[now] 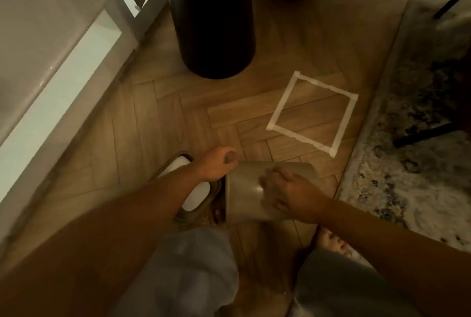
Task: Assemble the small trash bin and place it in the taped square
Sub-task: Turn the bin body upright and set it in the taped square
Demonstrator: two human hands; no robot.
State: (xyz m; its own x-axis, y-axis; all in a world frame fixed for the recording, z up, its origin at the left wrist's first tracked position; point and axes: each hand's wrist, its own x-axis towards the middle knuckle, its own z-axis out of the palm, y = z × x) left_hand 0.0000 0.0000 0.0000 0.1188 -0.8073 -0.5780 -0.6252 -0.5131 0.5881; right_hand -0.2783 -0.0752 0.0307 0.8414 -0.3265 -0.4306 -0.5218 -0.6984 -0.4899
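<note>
Bin body (251, 188) lies tilted at 6 o'clock on the floor (178, 112); right hand (288, 193) grips its side; left hand (216, 162) is closed at its rim. Lid (193, 194) sits just beside at 9 o'clock; taped square (312, 112) lies apart at 1 o'clock.

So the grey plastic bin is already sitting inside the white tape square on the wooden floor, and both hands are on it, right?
Not quite. The head view shows the white tape square on the wooden floor with nothing inside it. The grey plastic bin lies on its side nearer the person, outside the square. The left hand and right hand are both on it.
</note>
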